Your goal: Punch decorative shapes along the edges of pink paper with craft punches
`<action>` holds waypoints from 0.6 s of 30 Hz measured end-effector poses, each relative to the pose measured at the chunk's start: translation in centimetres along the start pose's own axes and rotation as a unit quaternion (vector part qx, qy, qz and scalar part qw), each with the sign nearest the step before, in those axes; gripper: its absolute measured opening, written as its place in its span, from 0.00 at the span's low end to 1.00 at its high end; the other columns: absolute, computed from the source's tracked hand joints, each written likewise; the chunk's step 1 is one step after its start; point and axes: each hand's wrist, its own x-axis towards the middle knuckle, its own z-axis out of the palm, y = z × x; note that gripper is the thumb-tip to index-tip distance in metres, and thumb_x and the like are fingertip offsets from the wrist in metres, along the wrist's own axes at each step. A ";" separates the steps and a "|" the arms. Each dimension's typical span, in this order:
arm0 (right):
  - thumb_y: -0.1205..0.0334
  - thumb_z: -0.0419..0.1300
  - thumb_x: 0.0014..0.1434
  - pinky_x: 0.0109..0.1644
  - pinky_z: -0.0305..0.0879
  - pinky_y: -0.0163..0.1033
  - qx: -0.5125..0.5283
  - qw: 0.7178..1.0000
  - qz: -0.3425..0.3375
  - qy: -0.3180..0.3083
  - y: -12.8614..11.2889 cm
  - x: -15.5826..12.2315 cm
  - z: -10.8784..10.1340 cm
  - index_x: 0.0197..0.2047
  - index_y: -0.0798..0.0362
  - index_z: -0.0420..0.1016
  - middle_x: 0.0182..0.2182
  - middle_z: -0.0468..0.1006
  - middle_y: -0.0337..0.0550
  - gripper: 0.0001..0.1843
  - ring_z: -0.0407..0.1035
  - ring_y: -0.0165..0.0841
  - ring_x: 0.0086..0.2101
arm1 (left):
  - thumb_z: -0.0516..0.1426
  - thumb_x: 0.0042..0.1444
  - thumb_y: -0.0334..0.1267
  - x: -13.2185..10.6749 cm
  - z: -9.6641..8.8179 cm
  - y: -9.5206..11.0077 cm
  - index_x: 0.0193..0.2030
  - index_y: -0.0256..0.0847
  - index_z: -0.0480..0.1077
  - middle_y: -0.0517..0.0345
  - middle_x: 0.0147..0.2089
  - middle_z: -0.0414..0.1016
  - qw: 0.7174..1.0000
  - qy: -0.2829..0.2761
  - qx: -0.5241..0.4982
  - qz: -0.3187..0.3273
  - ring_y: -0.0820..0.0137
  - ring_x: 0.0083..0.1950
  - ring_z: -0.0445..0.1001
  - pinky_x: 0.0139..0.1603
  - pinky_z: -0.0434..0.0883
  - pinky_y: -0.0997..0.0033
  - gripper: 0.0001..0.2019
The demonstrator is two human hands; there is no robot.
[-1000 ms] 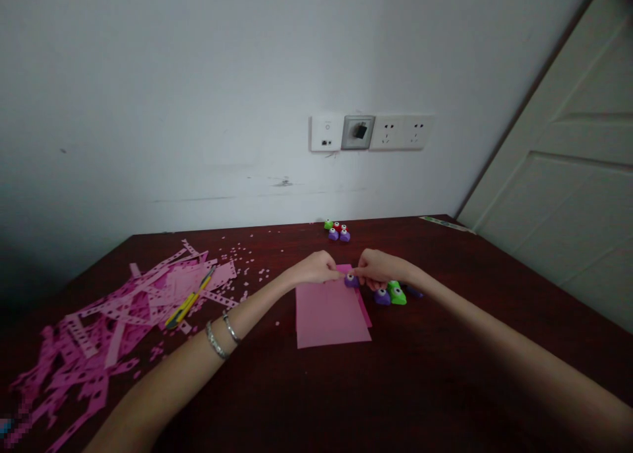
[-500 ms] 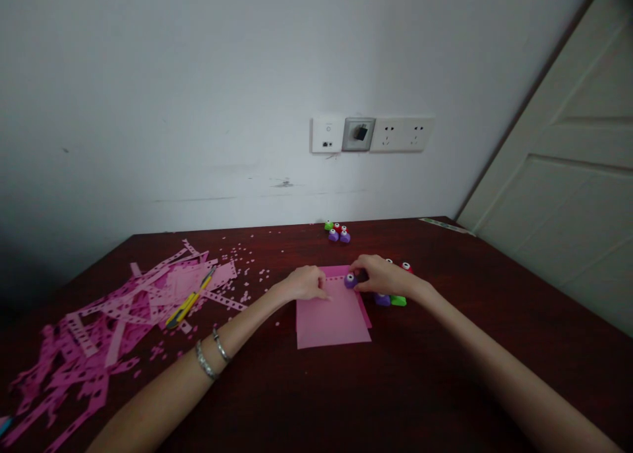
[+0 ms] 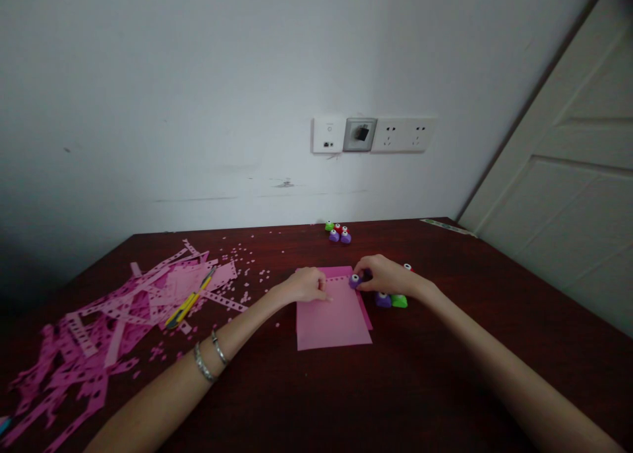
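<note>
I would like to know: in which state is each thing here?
Purple punch: held by the right hand
Top pink sheet: flat, punched along far edge, under left hand
Pink scraps: heaped, many perforated
Yellow cutter: lying on scraps; open or closed, unclear
Grey socket: black plug inserted
White double socket: unused

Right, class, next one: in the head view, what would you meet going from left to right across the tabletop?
Pile of cut pink paper strips → left hand → purple eye-topped piece → right hand → thin pale strip at the back right.
</note>
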 end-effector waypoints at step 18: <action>0.51 0.60 0.47 0.34 0.64 0.37 -0.019 0.947 0.275 0.166 8.9 0.0 -2.3 0.38 0.52 0.77 0.34 0.79 0.48 0.18 0.72 0.40 0.35 | 0.62 0.42 0.48 -0.1 -0.1 0.2 0.24 0.39 0.70 0.62 0.25 0.71 1.000 -0.002 -0.008 -0.009 0.74 0.26 0.66 0.29 0.58 0.74 0.13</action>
